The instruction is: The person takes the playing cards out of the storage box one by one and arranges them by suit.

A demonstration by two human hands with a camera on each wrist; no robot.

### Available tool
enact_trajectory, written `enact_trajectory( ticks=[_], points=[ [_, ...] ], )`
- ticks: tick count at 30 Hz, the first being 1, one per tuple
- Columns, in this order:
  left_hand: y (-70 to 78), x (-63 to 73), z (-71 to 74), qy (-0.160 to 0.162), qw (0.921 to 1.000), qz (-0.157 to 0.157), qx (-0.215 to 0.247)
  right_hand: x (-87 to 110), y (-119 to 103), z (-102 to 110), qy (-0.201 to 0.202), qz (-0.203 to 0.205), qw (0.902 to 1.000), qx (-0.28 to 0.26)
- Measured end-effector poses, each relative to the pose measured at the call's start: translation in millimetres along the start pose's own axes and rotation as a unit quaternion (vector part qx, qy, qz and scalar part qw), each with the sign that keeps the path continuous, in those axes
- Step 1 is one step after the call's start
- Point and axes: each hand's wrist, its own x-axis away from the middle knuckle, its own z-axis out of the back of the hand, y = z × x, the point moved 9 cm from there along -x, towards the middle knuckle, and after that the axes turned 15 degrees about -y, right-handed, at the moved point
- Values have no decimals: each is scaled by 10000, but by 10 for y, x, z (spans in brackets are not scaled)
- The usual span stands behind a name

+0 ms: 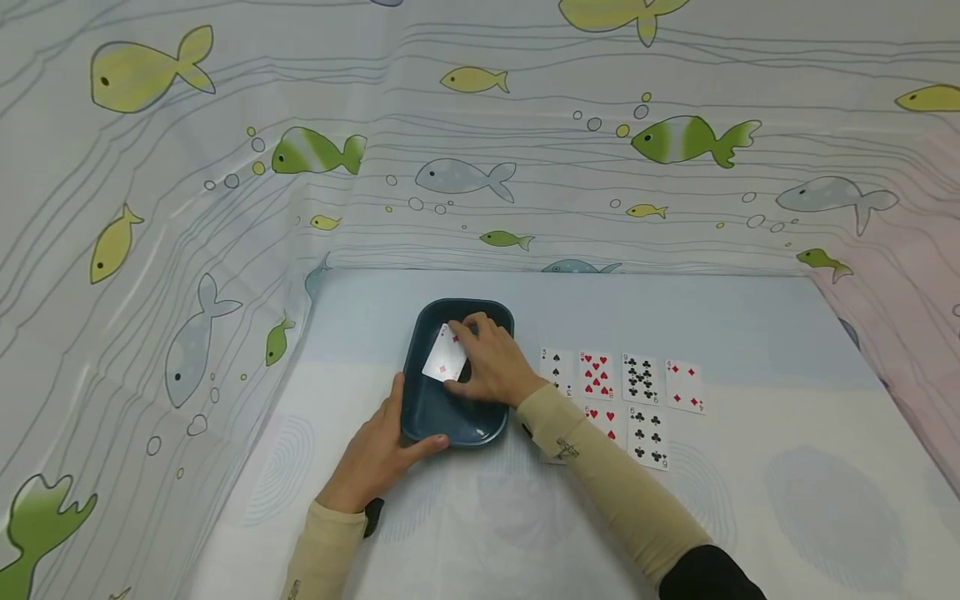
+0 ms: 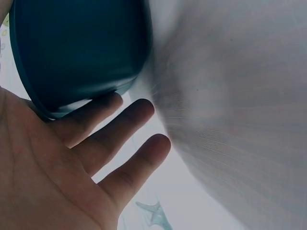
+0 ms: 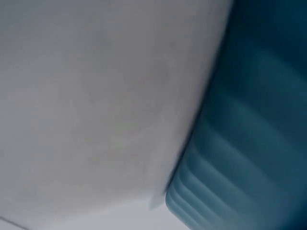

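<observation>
A dark blue rectangular tray [image 1: 457, 425] sits on the table. My right hand [image 1: 491, 358] reaches into it and pinches a playing card [image 1: 437, 361] with red diamonds, thumb and forefinger at its edges. That card lies tilted within the tray, partly covered by the fingers. On the tray's near left corner rests my left hand [image 1: 378, 450], the thumb along the front rim and the fingers up the left side. In the left wrist view its fingers [image 2: 134, 167] are spread and fairly straight beside the tray wall [image 2: 81, 57]. The right wrist view catches only the tray's ribbed wall [image 3: 240, 158], no fingers.
Face-up cards lie in two rows right of the tray, including an eight of hearts [image 1: 596, 375], a nine of clubs [image 1: 641, 379], a four of diamonds [image 1: 685, 386] and a six of clubs [image 1: 648, 437]. My right sleeve [image 1: 600, 454] covers some. A fish-patterned curtain [image 1: 570, 225] stands behind.
</observation>
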Motion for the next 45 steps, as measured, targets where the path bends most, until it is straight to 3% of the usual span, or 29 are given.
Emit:
enact_trajectory(
  ticks=[13, 29, 45],
  points=[
    [-15, -15, 0, -1, 10000, 10, -7, 212, -101, 108, 460, 395, 9976, -347],
    [10, -17, 13, 58, 9999, -62, -59, 631, 41, 510, 842, 215, 9905, -1070],
    [2, 8, -4, 62, 10000, -50, 16, 986, 223, 833, 1117, 217, 9890, -942]
  ],
)
